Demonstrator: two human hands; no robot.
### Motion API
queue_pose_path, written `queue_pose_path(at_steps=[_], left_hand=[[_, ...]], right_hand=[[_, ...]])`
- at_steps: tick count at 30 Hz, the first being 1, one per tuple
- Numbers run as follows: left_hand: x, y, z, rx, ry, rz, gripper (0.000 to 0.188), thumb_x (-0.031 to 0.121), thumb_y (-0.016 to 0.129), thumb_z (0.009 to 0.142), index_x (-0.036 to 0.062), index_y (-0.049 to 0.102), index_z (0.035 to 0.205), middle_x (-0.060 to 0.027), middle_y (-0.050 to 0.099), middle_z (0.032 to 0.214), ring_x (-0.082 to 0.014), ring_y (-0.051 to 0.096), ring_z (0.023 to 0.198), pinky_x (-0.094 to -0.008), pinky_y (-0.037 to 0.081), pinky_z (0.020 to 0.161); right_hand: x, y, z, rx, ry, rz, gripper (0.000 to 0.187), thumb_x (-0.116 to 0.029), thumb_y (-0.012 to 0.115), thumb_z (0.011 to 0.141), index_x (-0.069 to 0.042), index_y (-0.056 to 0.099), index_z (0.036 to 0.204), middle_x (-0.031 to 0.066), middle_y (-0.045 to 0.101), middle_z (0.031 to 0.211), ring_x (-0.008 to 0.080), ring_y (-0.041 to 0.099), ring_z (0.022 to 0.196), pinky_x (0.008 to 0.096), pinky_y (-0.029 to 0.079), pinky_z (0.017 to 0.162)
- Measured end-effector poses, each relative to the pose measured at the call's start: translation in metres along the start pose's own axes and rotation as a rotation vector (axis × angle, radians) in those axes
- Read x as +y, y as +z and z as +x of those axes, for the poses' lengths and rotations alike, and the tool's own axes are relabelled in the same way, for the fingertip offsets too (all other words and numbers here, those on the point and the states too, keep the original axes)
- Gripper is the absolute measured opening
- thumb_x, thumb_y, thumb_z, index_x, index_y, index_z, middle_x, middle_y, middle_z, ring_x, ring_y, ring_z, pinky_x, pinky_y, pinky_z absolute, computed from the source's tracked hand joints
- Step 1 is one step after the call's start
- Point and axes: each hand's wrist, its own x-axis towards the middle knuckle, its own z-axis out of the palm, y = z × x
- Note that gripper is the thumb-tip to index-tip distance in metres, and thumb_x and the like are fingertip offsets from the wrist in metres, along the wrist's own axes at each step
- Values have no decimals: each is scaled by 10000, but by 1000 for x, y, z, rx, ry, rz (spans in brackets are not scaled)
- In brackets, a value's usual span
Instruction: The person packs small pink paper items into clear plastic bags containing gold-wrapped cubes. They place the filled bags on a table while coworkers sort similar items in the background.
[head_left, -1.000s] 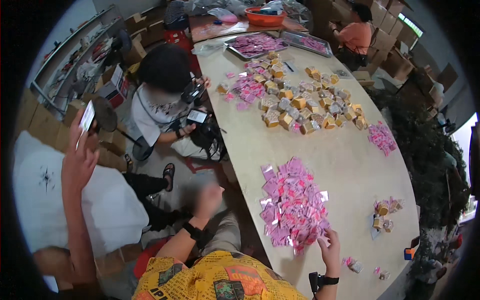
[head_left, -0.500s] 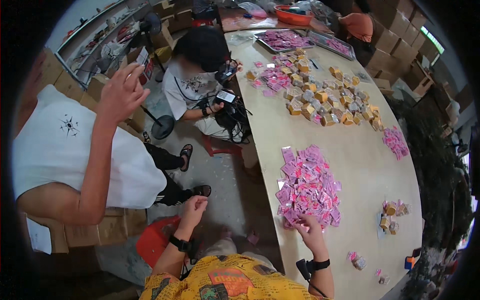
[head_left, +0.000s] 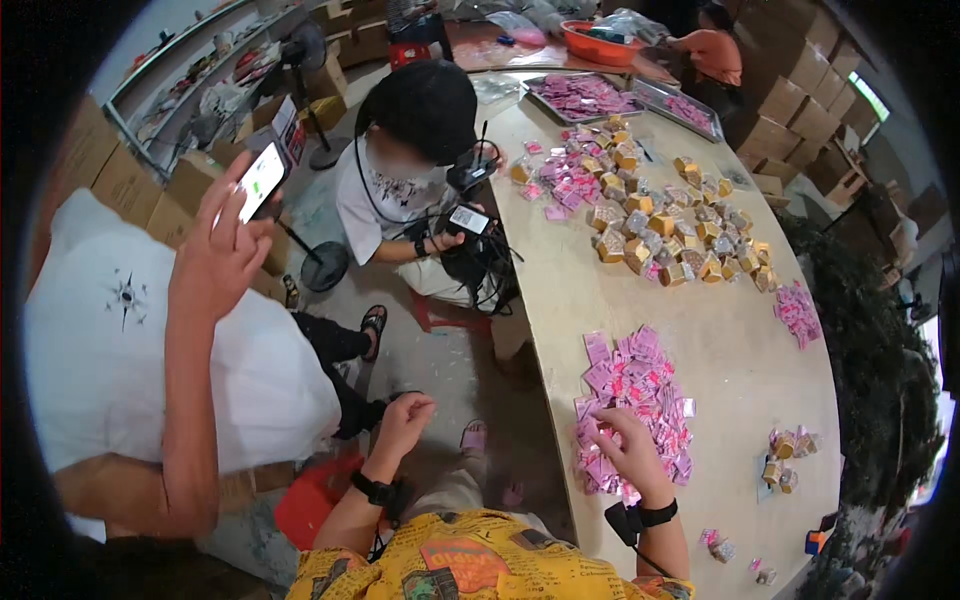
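My right hand (head_left: 636,452), a dark band on its wrist, hangs over the near part of a heap of small pink packets (head_left: 648,385). Its fingers are apart and slightly bent, and nothing shows in them. Away from the table, above the floor, is my left hand (head_left: 402,425) with its fingers curled in and no object visible there. It also has a black band at the wrist. Both arms come up past a yellow printed shirt.
Gold and clear boxes (head_left: 680,225) lie across the far part of the table (head_left: 730,360). Metal trays (head_left: 585,97) of pink packets stand behind them. A seated person (head_left: 400,190) handles cabled devices; another at left holds a phone (head_left: 262,183). A red stool (head_left: 315,500) stands beside me.
My right hand has moved from the heap's near edge farther over the packets. A phone now shows in the left person's raised hand. The whole view has shifted slightly.
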Motion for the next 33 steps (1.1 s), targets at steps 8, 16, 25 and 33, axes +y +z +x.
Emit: queue_pose_path(at_steps=[8,16,25,33], left_hand=[[102,83,116,-331,347,-86,177,124,598,863,-14,628,970,-70,631,864,-128,593,775,-269,479,686],[220,182,247,-347,490,-101,197,163,638,816,-4,645,921,-86,639,755,-151,594,665,-284,463,604],[314,223,396,17,457,97,269,241,579,750,-10,668,793,-224,654,818,-363,639,799,-412,507,733],[291,220,513,198,167,431,324,196,604,759,7,603,1022,-226,590,1087,-395,573,1013,-453,491,845]], right_hand=[[8,-9,0,219,98,46,278,-70,657,794,9,599,1054,141,622,928,240,623,845,316,485,755],[19,-45,-21,275,161,-36,277,-27,654,779,19,608,1048,126,639,909,204,627,836,305,491,746],[37,-60,-59,421,276,-23,279,-114,677,773,13,617,1014,153,634,900,272,621,829,344,485,737],[48,-65,20,263,452,112,343,-178,670,818,-62,601,1133,118,657,983,222,630,825,310,504,696]])
